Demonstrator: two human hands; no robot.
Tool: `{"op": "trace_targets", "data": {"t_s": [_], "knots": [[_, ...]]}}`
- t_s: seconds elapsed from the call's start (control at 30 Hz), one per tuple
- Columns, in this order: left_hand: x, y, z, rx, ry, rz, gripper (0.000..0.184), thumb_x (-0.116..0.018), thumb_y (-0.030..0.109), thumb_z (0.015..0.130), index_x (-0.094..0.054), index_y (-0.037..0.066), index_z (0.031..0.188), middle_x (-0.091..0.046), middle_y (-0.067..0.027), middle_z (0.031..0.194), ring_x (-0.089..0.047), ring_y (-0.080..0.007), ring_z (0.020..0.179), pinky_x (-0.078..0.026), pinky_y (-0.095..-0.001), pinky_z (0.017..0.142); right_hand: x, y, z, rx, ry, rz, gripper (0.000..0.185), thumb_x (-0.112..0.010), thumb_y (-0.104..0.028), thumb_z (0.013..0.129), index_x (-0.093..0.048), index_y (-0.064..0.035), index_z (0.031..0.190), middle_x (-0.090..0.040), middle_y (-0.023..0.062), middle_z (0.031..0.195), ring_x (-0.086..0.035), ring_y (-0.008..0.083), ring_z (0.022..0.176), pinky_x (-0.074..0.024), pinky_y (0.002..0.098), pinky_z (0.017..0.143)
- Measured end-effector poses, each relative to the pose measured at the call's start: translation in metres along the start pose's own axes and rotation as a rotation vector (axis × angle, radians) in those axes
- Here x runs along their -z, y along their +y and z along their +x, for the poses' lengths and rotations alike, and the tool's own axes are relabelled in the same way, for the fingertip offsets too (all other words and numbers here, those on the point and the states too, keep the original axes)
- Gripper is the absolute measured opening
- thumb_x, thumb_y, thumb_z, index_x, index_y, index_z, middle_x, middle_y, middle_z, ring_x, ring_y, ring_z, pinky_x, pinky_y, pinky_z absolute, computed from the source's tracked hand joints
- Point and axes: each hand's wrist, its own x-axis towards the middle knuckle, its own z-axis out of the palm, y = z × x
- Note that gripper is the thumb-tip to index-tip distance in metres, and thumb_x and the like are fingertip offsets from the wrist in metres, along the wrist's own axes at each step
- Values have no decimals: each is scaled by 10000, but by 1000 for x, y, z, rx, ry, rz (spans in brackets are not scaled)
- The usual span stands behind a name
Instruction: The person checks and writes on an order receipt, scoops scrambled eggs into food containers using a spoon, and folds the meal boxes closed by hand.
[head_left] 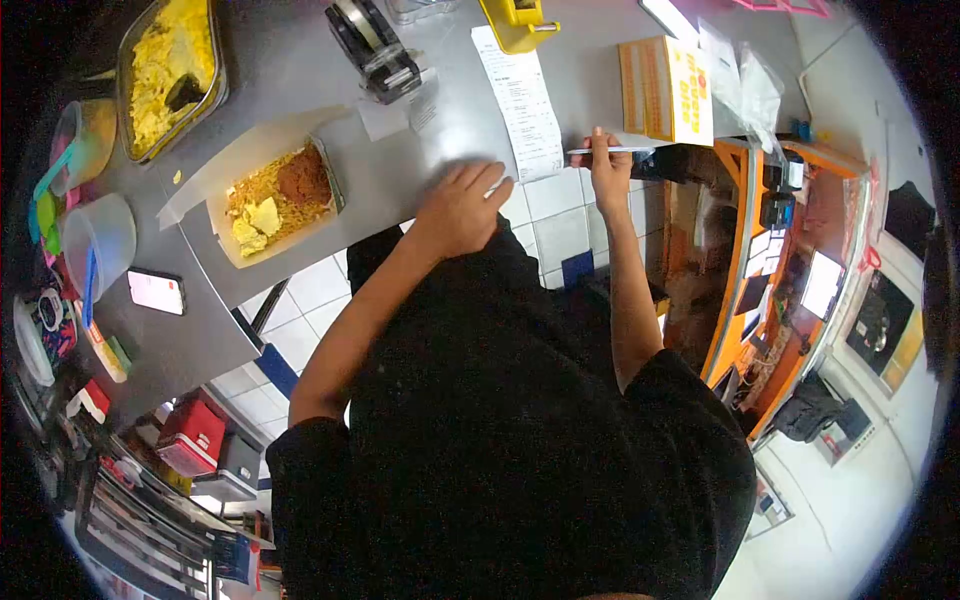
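Between my hands, a long printed receipt (520, 100) lies on the grey metal counter (450, 120), its lower end at the counter's edge. My right hand (606, 170) pinches a pen (625, 149) just right of that end. My left hand (458, 212) rests at the counter's front edge, left of the receipt, fingers apart and holding nothing. Farther left, an open paper box (280, 205) holds noodles, a reddish-brown topping and yellow pieces. Behind my left hand stands a black tape dispenser (375, 50).
A tray of yellow food (170, 75) is at the back left. Plastic tubs (100, 245) and a phone (157, 291) sit at the left. A yellow dispenser (515, 25) stands behind the receipt, and a printed carton (665, 90) with plastic bags (755, 95) is at the right.
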Motion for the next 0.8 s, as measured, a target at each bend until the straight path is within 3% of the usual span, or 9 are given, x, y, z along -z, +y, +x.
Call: {"op": "trace_targets", "data": {"t_s": [0.17, 0.23, 0.3, 0.47, 0.5, 0.57, 0.67, 0.77, 0.8], "knots": [[15, 10, -10, 113, 164, -5, 365, -631, 88, 840, -636, 9, 1197, -605, -196, 1222, -565, -370, 1173, -461, -470, 1000, -14, -19, 53, 278, 99, -888, 421, -638, -406, 938, -659, 14, 946, -670, 279, 768, -689, 415, 680, -539, 494, 652], [57, 0, -41, 230, 331, 91, 367, -640, 93, 839, -636, 20, 1199, -621, -184, 1199, -580, -371, 1144, -464, -475, 986, -21, -21, 77, 400, 32, -896, 411, -659, -411, 907, -668, -4, 965, -688, 261, 799, -674, 461, 767, -535, 511, 673], [104, -10, -69, 362, 533, 331, 387, -655, 112, 821, -628, 29, 1197, -635, -176, 1153, -596, -371, 1074, -465, -488, 947, -33, -51, 61, 385, 94, -1099, 349, -703, -337, 883, -666, -10, 997, -707, 201, 822, -694, 392, 726, -553, 469, 687], [227, -51, -129, 515, 944, 867, 374, -688, 161, 861, -625, -20, 1182, -649, -198, 1140, -601, -392, 1027, -462, -489, 932, -175, -154, -30, 801, -200, -462, 260, -682, -113, 866, -654, -29, 1110, -672, 178, 953, -668, 359, 860, -536, 462, 784], [242, -64, -142, 569, 832, 702, 367, -684, 168, 872, -628, -26, 1179, -652, -198, 1145, -603, -387, 1034, -461, -470, 942, -208, -161, -34, 1002, -263, -391, 276, -682, -107, 852, -653, -22, 1113, -652, 193, 998, -656, 364, 914, -530, 456, 807], [267, -90, -165, 652, 596, 366, 357, -678, 182, 893, -633, -37, 1172, -659, -199, 1156, -606, -377, 1048, -457, -431, 961, -255, -174, -39, 1028, -375, -444, 364, -707, -137, 838, -621, 14, 1158, -617, 219, 1090, -619, 356, 1005, -495, 429, 877], [282, -107, -168, 867, 237, 20, 330, -614, 207, 963, -638, -44, 1175, -662, -205, 1180, -613, -347, 1071, -438, -358, 998, -293, -162, -34, 870, -533, -475, 358, -668, -125, 850, -595, 37, 1160, -599, 212, 1005, -595, 386, 964, -488, 420, 859], [258, -128, -172, 622, 409, -182, 373, -516, 242, 1037, -601, -72, 1220, -665, -197, 1168, -610, -301, 1091, -417, -332, 1016, -316, -144, -40, 830, -452, -285, 289, -584, -102, 880, -580, 63, 1117, -568, 215, 957, -571, 398, 907, -484, 403, 839], [250, -126, -171, 648, 506, -266, 401, -494, 257, 1050, -575, -80, 1252, -655, -190, 1181, -604, -287, 1093, -415, -336, 1018, -330, -126, -35, 942, -294, -189, 243, -497, -89, 913, -574, 50, 1097, -574, 159, 935, -567, 310, 837, -475, 364, 791]]}}
